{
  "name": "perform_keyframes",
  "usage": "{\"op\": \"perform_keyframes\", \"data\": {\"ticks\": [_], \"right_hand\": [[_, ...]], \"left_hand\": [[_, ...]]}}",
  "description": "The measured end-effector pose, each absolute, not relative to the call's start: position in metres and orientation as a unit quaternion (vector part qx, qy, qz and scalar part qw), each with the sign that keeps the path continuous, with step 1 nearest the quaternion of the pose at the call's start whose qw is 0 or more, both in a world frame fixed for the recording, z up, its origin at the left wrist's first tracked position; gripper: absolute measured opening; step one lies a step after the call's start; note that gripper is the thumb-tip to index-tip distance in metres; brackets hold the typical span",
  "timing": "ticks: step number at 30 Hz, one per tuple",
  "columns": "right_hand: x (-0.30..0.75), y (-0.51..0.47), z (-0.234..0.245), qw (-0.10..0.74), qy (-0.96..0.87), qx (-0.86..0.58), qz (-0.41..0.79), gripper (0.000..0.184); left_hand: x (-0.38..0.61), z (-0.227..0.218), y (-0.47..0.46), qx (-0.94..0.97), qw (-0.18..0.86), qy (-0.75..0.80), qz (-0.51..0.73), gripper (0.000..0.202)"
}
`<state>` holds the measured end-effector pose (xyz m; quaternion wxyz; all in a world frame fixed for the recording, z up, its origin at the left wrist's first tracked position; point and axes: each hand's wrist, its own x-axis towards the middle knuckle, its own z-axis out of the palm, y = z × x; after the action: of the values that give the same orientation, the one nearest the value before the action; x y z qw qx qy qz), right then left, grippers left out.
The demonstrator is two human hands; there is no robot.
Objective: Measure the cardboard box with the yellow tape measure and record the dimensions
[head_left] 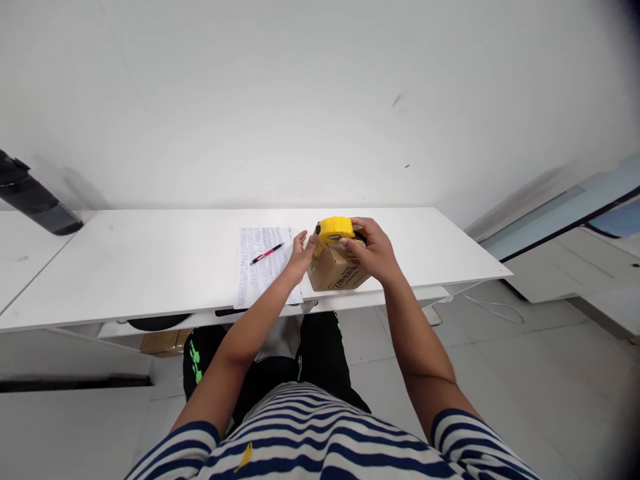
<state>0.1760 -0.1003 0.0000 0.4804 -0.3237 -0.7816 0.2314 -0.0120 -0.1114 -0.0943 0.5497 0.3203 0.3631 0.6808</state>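
A small brown cardboard box (336, 272) stands on the white table (150, 260). On top of it rests a yellow tape measure (334, 229). My right hand (373, 252) grips the tape measure's right side and the box's upper edge, fingers curled. My left hand (301, 255) is against the left side of the box, fingers bent and pinched at the tape measure's front end; whether it holds the tape's tip is too small to tell.
A printed sheet of paper (260, 267) lies left of the box with a red pen (267, 253) on it. A dark bottle (33, 197) leans at the far left. A cable (493, 308) runs over the floor at right. My legs are under the table.
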Motion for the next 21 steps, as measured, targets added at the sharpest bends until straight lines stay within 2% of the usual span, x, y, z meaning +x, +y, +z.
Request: {"op": "perform_keyframes", "data": {"ticks": [3,5,8,10,14,16,19,21], "right_hand": [[0.168,-0.115,-0.002,0.497,-0.791,-0.310,0.178,0.038],[0.159,-0.130,-0.005,0.498,-0.807,-0.283,0.146,0.039],[0.137,-0.152,-0.014,0.470,-0.845,-0.222,0.122,0.037],[0.118,-0.162,-0.024,0.434,-0.873,-0.186,0.126,0.035],[0.073,-0.153,-0.050,0.380,-0.894,-0.156,0.182,0.043],[0.049,-0.134,-0.061,0.342,-0.891,-0.232,0.190,0.043],[0.017,-0.100,-0.069,0.196,-0.880,-0.406,0.147,0.052],[0.000,-0.080,-0.071,0.110,-0.878,-0.448,0.131,0.049]], "left_hand": [[-0.018,-0.086,-0.137,0.314,0.524,0.384,0.692,0.081],[-0.024,-0.078,-0.162,0.334,0.556,0.324,0.689,0.086],[-0.038,-0.070,-0.201,0.355,0.614,0.236,0.665,0.088],[-0.049,-0.068,-0.220,0.343,0.615,0.238,0.669,0.084],[-0.089,-0.074,-0.226,0.274,0.500,0.327,0.754,0.076],[-0.117,-0.079,-0.214,0.236,0.412,0.372,0.798,0.078],[-0.156,-0.082,-0.185,0.212,0.302,0.438,0.820,0.088],[-0.173,-0.082,-0.161,0.237,0.251,0.478,0.808,0.099]]}}
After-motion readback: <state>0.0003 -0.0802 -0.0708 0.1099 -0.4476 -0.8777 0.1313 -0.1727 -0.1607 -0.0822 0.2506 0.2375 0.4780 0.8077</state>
